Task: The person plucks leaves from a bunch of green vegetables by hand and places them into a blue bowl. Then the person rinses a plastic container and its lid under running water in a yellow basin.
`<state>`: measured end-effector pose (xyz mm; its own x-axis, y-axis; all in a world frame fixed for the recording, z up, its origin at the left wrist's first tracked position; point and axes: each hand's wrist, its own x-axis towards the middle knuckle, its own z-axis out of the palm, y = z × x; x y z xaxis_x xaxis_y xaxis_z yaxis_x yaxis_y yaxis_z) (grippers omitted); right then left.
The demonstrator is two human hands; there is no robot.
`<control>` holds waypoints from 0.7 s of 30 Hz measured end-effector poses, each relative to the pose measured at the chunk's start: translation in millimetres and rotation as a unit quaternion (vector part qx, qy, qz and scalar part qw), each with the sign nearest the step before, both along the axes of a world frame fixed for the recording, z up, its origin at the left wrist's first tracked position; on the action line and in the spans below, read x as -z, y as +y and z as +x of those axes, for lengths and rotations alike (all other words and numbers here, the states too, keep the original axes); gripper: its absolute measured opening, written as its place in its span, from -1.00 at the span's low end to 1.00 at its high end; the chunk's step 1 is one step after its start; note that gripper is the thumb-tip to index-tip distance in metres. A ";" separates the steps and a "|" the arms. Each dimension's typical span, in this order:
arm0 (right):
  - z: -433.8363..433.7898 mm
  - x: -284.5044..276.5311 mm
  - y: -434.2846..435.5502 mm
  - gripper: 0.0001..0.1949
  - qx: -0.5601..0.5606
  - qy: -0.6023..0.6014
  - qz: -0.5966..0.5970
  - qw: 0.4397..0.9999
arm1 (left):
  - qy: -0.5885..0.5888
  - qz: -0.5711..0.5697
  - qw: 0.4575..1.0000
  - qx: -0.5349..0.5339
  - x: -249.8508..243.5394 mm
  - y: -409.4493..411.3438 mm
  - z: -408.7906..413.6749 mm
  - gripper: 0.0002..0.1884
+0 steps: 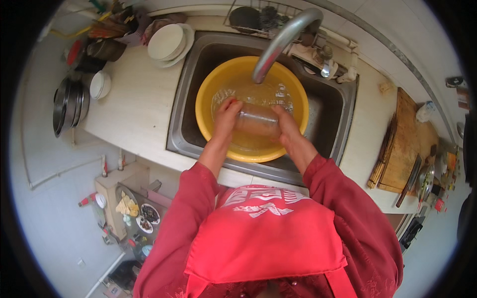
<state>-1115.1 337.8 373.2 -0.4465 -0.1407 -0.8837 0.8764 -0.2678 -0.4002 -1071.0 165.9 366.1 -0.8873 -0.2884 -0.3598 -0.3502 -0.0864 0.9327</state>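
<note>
A clear cylindrical container [258,118], like a jar, lies on its side between my two hands, low over or partly in the water of a yellow plastic basin [202,108]. My left hand [226,118] grips its left end and my right hand [290,126] grips the right end. I cannot tell whether it is glass or plastic. Cloudy water [248,83] with bright ripples fills much of the basin, which sits inside a steel sink [328,115]. Above the basin's far side hangs the mouth of a curved metal faucet [283,41].
Stacked white bowls [166,41] stand left of the sink, with a smaller white bowl [100,85] and metal pans [70,106] farther left. A wire rack [257,28] is behind. On the right lie a wooden cutting board [404,149] and a knife [410,178].
</note>
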 end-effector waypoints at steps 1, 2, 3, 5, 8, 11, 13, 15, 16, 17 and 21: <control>-4.4 -4.2 1.2 -0.52 0.004 0.118 0.007 0.993 | -0.057 0.094 0.993 -0.034 -3.3 -3.7 -7.3 -0.42; 8.3 -1.9 7.5 -0.54 0.012 0.222 0.025 0.975 | 0.024 0.161 0.987 -0.004 -22.0 -0.8 6.9 -0.45; 22.4 -13.2 5.5 -0.56 0.007 0.323 0.026 0.946 | 0.121 0.028 0.992 0.035 -33.5 -8.0 8.8 -0.47; 33.4 -14.6 10.7 -0.52 0.015 0.254 -0.036 0.967 | 0.263 -0.193 0.943 0.069 -35.1 0.8 19.5 -0.49; 11.1 13.7 3.0 -0.49 0.011 0.033 -0.047 0.998 | -0.121 0.088 0.988 -0.040 -0.9 5.3 -8.9 -0.45; 37.1 -12.4 4.5 -0.58 0.037 0.307 0.028 0.951 | 0.142 -0.043 0.989 0.024 -43.4 -1.6 11.9 -0.47; 38.3 -14.6 17.3 -0.55 0.017 0.272 -0.032 0.962 | 0.150 -0.109 0.982 0.021 -50.5 2.5 18.4 -0.48; 16.5 41.8 16.2 -0.53 0.076 0.118 -0.117 0.983 | -0.006 -0.076 0.997 0.000 2.7 7.1 -1.7 -0.49; 10.5 20.2 13.2 -0.54 0.025 0.113 -0.065 0.991 | -0.097 0.059 0.993 -0.038 -8.9 8.7 -9.4 -0.48; 12.6 -4.1 11.3 -0.56 -0.026 0.100 -0.014 0.995 | -0.034 0.067 0.997 -0.024 -25.5 9.2 -0.2 -0.48; 54.9 -32.5 20.6 -0.57 0.013 0.297 -0.042 0.954 | 0.315 -0.234 0.918 0.059 -74.7 3.6 40.1 -0.43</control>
<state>-1060.1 358.4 405.8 -0.8689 -0.1830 -0.4600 0.4949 -0.3396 -0.7998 -1030.9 169.5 440.8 -0.9120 -0.1685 0.3740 0.2900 0.3801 0.8783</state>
